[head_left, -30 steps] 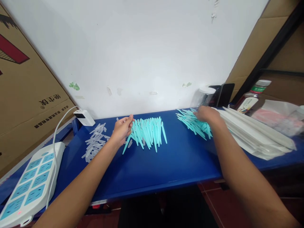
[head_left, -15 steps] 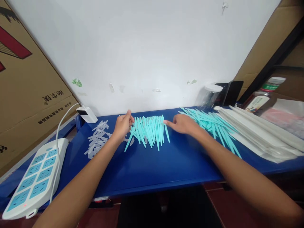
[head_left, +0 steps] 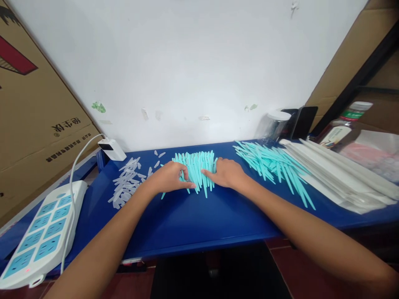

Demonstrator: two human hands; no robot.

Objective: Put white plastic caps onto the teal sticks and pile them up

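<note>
A row of slim turquoise tapered sticks (head_left: 195, 166) lies side by side on the blue tabletop (head_left: 199, 220), between my two hands. At its left end is my left hand (head_left: 170, 176), thumb and curled fingers apart, touching the sticks and covering some of them. My right hand (head_left: 226, 171) rests against the right end, its thumb spread over the sticks and its other fingers along the side. What lies under the fingertips is partly hidden. Small translucent pieces (head_left: 126, 180) lie in a heap on the left, with several scattered near my left wrist.
More turquoise sticks (head_left: 274, 164) form a loose pile on the right. Beyond are white plastic sleeves (head_left: 339, 178), a clear jar (head_left: 276, 126) and a bottle (head_left: 343, 124). A power strip (head_left: 46, 232) and a white plug-like device (head_left: 112, 149) stand left, below a cardboard box (head_left: 40, 104).
My left hand has moved right and nearer, onto the row's left end. My right hand has shifted left against its right end. The stray stick on the right now sits closer to the row.
</note>
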